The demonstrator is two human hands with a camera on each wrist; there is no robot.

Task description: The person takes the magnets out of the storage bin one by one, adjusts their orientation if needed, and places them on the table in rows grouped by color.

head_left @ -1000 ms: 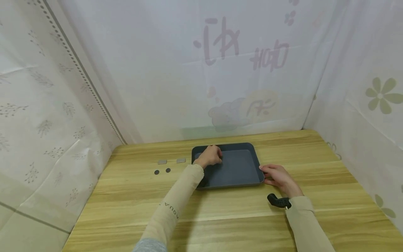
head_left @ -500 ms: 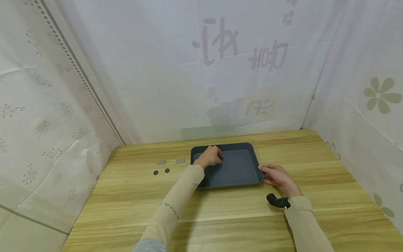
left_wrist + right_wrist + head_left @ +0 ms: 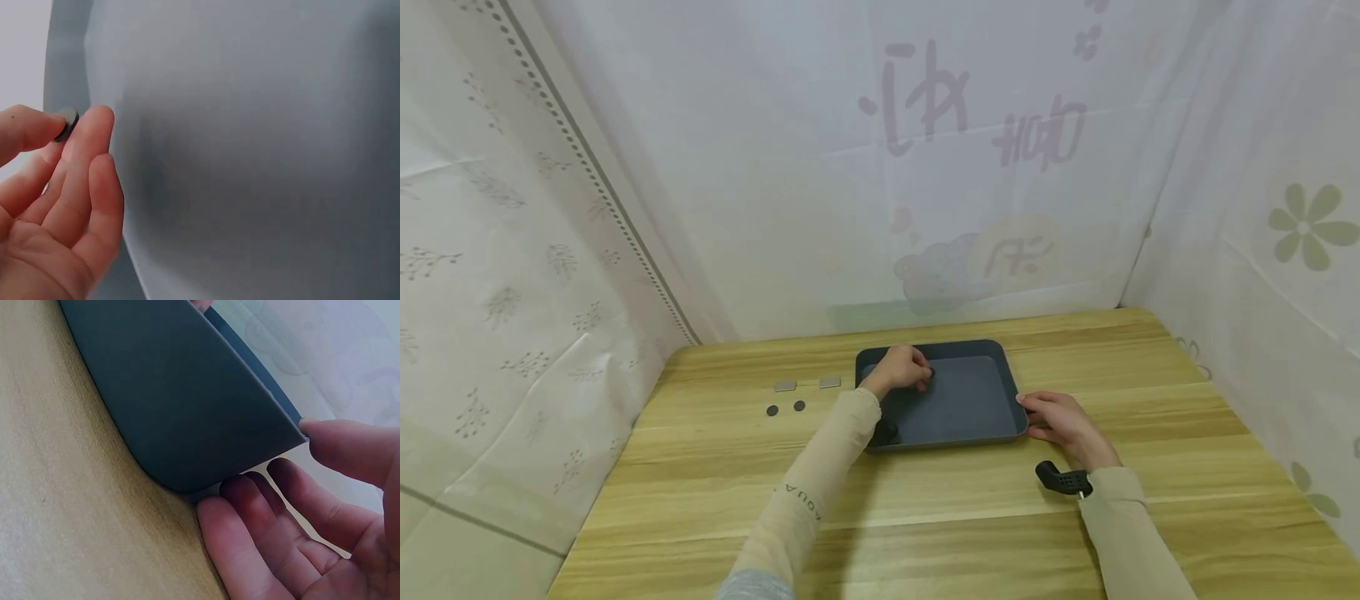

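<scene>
My left hand [image 3: 901, 369] reaches over the left part of a dark grey rectangular tray [image 3: 970, 408]. Between thumb and forefinger it pinches a small dark round disc [image 3: 67, 124], held above the tray's floor in the left wrist view. At the tray's right side, my right hand [image 3: 1063, 419] holds the rim, thumb on top of the edge and fingers against the outer wall. The right wrist view shows that thumb [image 3: 347, 447] at the rim's corner and the fingertips under the lip.
Left of the tray, two flat grey rectangular pieces [image 3: 786, 386] and two dark round discs [image 3: 772, 411] lie on the wooden table [image 3: 715, 467]. A black wrist camera [image 3: 1063, 479] sits at the right cuff. Patterned white curtains [image 3: 760, 167] hang behind and at both sides.
My left hand has shifted slightly within the tray, its wrist lifting a little, and the disc at its fingertips shows a bit farther right and up. The right hand stays at the rim.
</scene>
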